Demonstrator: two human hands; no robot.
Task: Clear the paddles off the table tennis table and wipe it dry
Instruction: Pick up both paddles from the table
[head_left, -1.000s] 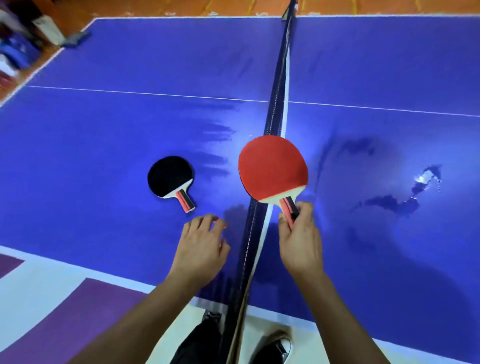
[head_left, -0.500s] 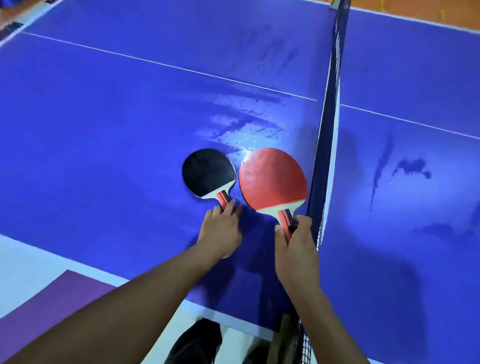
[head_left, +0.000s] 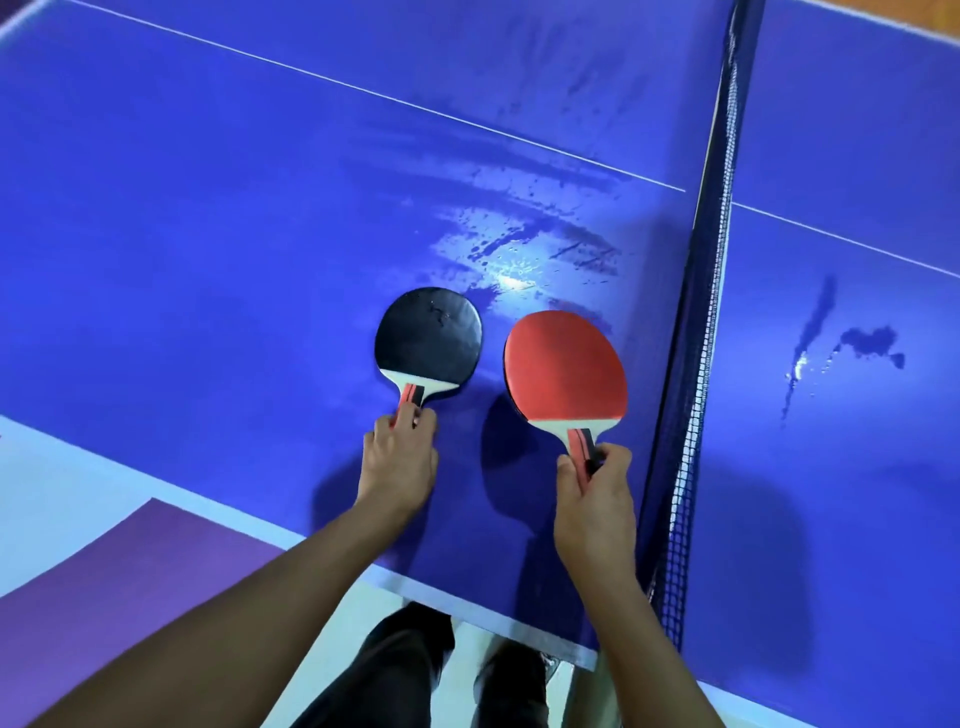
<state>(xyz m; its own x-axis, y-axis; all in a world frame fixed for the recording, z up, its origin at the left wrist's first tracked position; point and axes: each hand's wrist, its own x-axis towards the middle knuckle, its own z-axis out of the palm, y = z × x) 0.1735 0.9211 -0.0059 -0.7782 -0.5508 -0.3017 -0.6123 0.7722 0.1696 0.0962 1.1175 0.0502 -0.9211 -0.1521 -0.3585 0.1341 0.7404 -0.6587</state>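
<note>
Paddle handles (head_left: 408, 408) half-hidden by fingers (head_left: 415, 423)

The blue table top (head_left: 208, 234) under my hands looks smooth and matt where dry, glossy where water films it (head_left: 514, 260). The round black paddle (head_left: 428, 340) has a dull rubber face; the round red paddle (head_left: 563, 366) has smooth, matt rubber, with pale bare wood at its neck. The dark net (head_left: 701, 364) is open woven mesh.

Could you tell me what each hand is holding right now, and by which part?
The left hand holds the black paddle by its handle; the right hand holds the red paddle by its handle.
</note>
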